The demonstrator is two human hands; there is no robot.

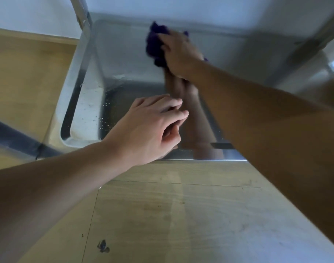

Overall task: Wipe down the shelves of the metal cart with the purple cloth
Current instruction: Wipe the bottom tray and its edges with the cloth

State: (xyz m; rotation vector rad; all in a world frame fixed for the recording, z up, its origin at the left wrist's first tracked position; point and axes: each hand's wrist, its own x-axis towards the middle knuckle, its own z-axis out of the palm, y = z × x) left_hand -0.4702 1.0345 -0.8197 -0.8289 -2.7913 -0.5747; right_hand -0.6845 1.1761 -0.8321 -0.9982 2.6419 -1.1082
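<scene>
Purple cloth (155, 44) bunched in my right hand (178, 53) at shelf (122, 54) far side; left hand (153, 126) nearer front, loose, empty

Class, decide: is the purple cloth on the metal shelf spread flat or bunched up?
Bunched up. The purple cloth bulges in crumpled folds around the right hand, which holds it on the shelf.

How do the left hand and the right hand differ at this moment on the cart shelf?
The right hand holds the purple cloth against the shelf; the left hand holds nothing. The right hand reaches to the shelf's far side; the left hand sits by its near rim, fingers loosely curled. Both are bare and over the same shelf.
</scene>
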